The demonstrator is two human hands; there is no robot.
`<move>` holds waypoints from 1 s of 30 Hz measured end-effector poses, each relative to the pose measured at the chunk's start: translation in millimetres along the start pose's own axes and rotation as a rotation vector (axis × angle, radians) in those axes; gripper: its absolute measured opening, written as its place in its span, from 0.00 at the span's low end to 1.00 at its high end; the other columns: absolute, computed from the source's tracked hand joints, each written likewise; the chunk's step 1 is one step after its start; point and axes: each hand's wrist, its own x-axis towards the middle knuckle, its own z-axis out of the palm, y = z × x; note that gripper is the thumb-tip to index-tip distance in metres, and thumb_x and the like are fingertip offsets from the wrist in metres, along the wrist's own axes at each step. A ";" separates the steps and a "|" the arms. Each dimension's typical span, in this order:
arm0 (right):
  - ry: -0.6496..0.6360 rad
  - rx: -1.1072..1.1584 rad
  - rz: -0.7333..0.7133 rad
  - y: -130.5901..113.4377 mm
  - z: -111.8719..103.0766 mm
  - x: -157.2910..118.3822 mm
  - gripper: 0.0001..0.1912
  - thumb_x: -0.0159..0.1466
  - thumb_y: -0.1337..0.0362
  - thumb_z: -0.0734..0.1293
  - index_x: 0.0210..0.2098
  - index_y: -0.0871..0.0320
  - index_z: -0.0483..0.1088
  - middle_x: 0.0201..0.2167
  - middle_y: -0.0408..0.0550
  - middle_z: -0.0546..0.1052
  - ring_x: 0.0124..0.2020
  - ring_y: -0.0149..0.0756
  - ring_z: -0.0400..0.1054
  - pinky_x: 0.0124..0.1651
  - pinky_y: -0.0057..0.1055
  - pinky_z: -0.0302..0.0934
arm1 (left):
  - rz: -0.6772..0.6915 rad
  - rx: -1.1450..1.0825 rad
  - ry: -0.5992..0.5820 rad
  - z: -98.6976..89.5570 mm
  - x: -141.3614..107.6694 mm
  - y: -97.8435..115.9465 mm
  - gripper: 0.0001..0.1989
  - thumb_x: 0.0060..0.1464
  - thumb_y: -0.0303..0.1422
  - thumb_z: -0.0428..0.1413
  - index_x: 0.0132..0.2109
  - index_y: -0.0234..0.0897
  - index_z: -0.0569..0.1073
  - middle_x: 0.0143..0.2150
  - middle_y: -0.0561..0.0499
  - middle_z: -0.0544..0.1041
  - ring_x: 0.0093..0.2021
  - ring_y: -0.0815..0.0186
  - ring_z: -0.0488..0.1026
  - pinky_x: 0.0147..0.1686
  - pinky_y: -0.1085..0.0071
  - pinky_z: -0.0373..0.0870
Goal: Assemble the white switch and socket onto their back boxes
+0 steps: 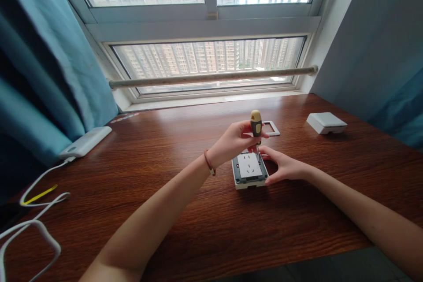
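A wall socket [249, 166] with a white face and dark grey frame sits on a white mounting box on the wooden table. My left hand [238, 137] is closed around the handle of a screwdriver [256, 123], yellow and dark grey. Its shaft points down, and the tip meets the right side of the socket's frame, near a screw hole. With thumb and fingers spread around the right edge of the box, my right hand [284, 165] grips the socket. Behind my hands lies a white cover frame [271, 128], partly hidden by my left fingers.
Another white box-shaped switch or socket unit [327, 122] rests at the right rear of the table [185, 224]. On the left are a white power bank [86, 142] with a white cable [42, 229] and a yellow strip [41, 194]. A blue curtain [49, 61] hangs beside the window.
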 end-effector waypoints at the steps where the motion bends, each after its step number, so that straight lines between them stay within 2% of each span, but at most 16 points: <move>1: -0.001 0.001 0.000 -0.7 0.1 0.0 0.45 0.45 0.62 0.75 0.57 0.54 0.52 0.55 0.51 0.60 0.57 0.46 0.55 0.59 0.45 0.50 | -0.008 0.001 -0.021 -1.3 -0.8 0.9 0.16 0.48 0.30 0.56 0.46 0.30 0.68 0.42 0.43 0.74 0.23 0.76 0.68 0.24 0.76 0.67; 4: -0.001 0.000 -0.001 -4.1 0.4 0.0 0.45 0.45 0.62 0.75 0.57 0.54 0.51 0.55 0.51 0.60 0.57 0.46 0.55 0.59 0.45 0.50 | -0.028 0.055 -0.046 -2.8 -1.9 -1.0 0.15 0.50 0.31 0.55 0.45 0.31 0.69 0.42 0.44 0.74 0.24 0.74 0.70 0.24 0.75 0.68; 6: 0.000 -0.006 -0.005 -6.5 0.6 0.2 0.44 0.45 0.62 0.75 0.57 0.54 0.52 0.56 0.51 0.60 0.57 0.45 0.56 0.59 0.44 0.50 | 0.021 0.182 0.033 -1.7 -1.0 -6.1 0.13 0.48 0.31 0.56 0.42 0.31 0.70 0.38 0.47 0.74 0.22 0.75 0.68 0.22 0.76 0.66; 10: 0.011 -0.031 -0.025 -7.6 0.8 0.3 0.43 0.45 0.62 0.75 0.56 0.54 0.53 0.54 0.51 0.61 0.57 0.44 0.54 0.59 0.43 0.49 | 0.211 0.484 0.283 3.0 2.6 -20.7 0.14 0.42 0.34 0.62 0.37 0.31 0.72 0.28 0.53 0.70 0.23 0.75 0.63 0.23 0.77 0.62; 14: 0.019 -0.042 -0.012 -4.0 0.3 -0.1 0.43 0.45 0.61 0.75 0.56 0.55 0.53 0.53 0.52 0.62 0.56 0.45 0.56 0.59 0.45 0.50 | 0.282 0.595 0.365 8.3 2.9 -29.9 0.13 0.44 0.40 0.60 0.31 0.32 0.72 0.27 0.53 0.68 0.24 0.74 0.60 0.23 0.77 0.59; 17: 0.019 -0.037 -0.001 -1.3 0.0 0.0 0.43 0.45 0.61 0.75 0.56 0.55 0.53 0.54 0.52 0.61 0.56 0.46 0.56 0.58 0.46 0.50 | 0.234 0.536 0.318 11.5 1.2 -28.5 0.13 0.46 0.37 0.59 0.38 0.34 0.71 0.31 0.51 0.70 0.25 0.74 0.62 0.23 0.77 0.61; 22: 0.018 -0.012 -0.004 -1.0 0.5 0.3 0.43 0.44 0.61 0.75 0.56 0.54 0.54 0.55 0.52 0.60 0.55 0.46 0.57 0.59 0.47 0.50 | 0.057 0.206 0.093 10.7 -0.8 -16.1 0.21 0.49 0.31 0.56 0.50 0.34 0.61 0.39 0.47 0.73 0.23 0.76 0.66 0.18 0.79 0.62; 27: -0.005 -0.004 0.022 -2.8 0.0 -0.4 0.43 0.45 0.62 0.75 0.56 0.53 0.53 0.55 0.51 0.61 0.56 0.46 0.57 0.58 0.46 0.51 | 0.016 0.054 -0.048 2.5 -1.8 -6.2 0.19 0.51 0.27 0.52 0.51 0.34 0.58 0.43 0.44 0.72 0.21 0.77 0.70 0.18 0.79 0.65; 30: -0.007 -0.002 0.020 -3.7 -0.2 -0.4 0.44 0.45 0.62 0.75 0.56 0.53 0.52 0.55 0.51 0.61 0.56 0.46 0.57 0.58 0.46 0.50 | 0.005 0.053 -0.052 0.9 -2.6 -5.0 0.17 0.52 0.27 0.52 0.49 0.34 0.60 0.42 0.43 0.73 0.22 0.74 0.72 0.19 0.79 0.66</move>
